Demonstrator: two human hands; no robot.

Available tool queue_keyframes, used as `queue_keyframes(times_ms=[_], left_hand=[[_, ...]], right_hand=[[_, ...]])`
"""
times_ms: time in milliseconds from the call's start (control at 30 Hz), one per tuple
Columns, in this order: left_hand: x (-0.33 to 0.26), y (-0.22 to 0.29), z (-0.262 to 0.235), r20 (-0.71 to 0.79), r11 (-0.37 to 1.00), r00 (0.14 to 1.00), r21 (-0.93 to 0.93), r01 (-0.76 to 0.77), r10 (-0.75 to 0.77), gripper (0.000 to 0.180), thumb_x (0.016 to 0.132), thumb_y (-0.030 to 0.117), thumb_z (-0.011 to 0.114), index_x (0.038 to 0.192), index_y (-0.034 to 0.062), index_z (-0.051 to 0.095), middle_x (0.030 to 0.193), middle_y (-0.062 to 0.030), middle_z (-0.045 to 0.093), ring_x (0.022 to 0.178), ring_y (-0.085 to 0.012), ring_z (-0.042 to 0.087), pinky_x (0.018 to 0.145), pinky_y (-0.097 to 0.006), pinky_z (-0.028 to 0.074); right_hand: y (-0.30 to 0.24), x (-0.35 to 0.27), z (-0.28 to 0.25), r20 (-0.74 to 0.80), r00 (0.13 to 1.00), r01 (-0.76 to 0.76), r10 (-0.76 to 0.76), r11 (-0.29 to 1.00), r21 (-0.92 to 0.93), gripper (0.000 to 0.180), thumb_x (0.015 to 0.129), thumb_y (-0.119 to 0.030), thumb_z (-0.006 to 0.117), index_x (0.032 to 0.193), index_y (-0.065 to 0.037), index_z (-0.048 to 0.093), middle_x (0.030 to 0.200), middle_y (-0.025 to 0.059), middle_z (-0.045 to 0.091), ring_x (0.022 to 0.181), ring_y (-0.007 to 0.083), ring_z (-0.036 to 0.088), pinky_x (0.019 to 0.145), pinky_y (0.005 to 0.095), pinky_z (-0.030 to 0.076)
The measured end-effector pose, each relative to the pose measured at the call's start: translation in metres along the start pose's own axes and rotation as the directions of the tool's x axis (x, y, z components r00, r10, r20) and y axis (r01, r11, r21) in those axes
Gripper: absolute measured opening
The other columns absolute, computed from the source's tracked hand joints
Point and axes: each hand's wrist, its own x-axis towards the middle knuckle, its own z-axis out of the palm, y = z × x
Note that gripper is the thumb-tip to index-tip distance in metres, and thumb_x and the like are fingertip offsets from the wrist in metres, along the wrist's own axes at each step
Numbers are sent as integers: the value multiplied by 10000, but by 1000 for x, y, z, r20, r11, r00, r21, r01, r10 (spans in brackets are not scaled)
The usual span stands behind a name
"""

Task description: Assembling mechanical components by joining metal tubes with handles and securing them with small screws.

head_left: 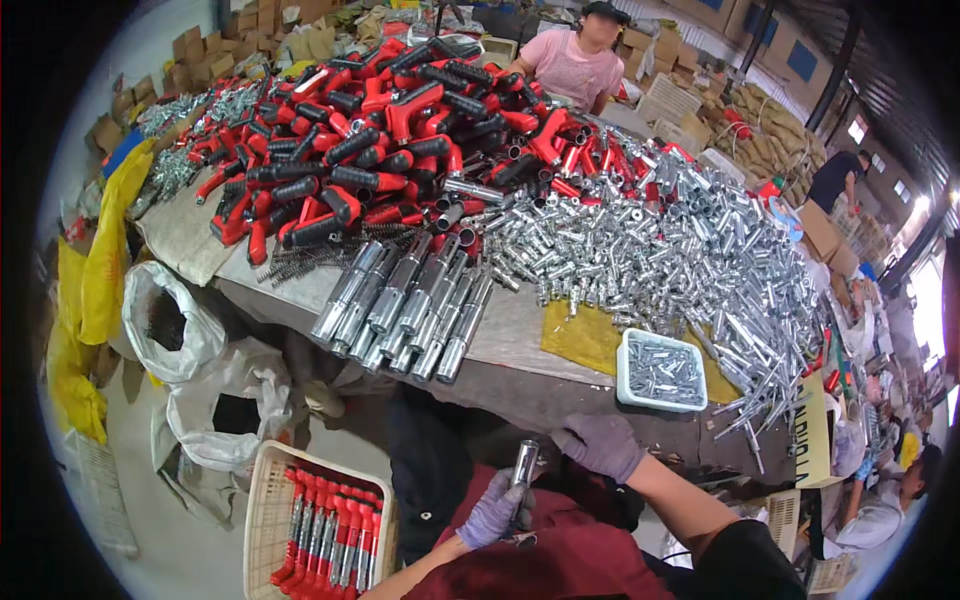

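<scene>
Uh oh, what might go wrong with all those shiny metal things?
The silver tubes reach the front edge of the table, so a bump might roll some off. The white tray of small metal pins sits near that edge too; a knock could spill it. The shiny tube in the left hand might slip, since it looks smooth.

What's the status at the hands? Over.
Left hand: holding metal tube, slightly tilted. Right hand: close by, grip unclear. Nothing visibly blocking the tube; pale tub on table ahead.
</scene>
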Motion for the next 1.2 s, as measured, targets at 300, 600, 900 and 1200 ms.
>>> queue_keyframes(times_ms=[300,600,900,1200], left_hand=[[3,5,-1,-37,973,997,221,-61,71,405,949,316,466,1266,73,396,776,-19,496,587,-83,484,519,-253,438],[11,-10,-7,-25,984,997,160,-72,77,399,917,376,523,1218,130,431,789,-39,546,694,-134,540,581,-288,458],[11,-3,-6,-17,993,999,108,-38,40,381,919,377,508,1194,124,429,755,-29,526,574,-116,524,490,-269,438],[20,5,-5,24,964,990,225,-142,140,398,924,390,500,1205,120,417,780,-27,520,593,-100,520,491,-261,437]], right_hand=[[36,4,50,-367,839,272,-401,894,-355,182,777,-315,639,823,-142,610,656,98,567,575,310,554,521,424,426],[35,1,50,-304,939,164,-159,986,-10,291,912,-254,529,802,10,581,652,171,541,558,283,515,528,376,409],[42,-1,54,-364,917,173,-165,985,-10,290,915,-257,524,795,-1,588,623,152,523,524,254,489,501,367,395],[43,0,39,-411,888,167,-208,977,-132,260,908,-233,537,906,13,619,717,152,600,637,261,573,602,363,453]])
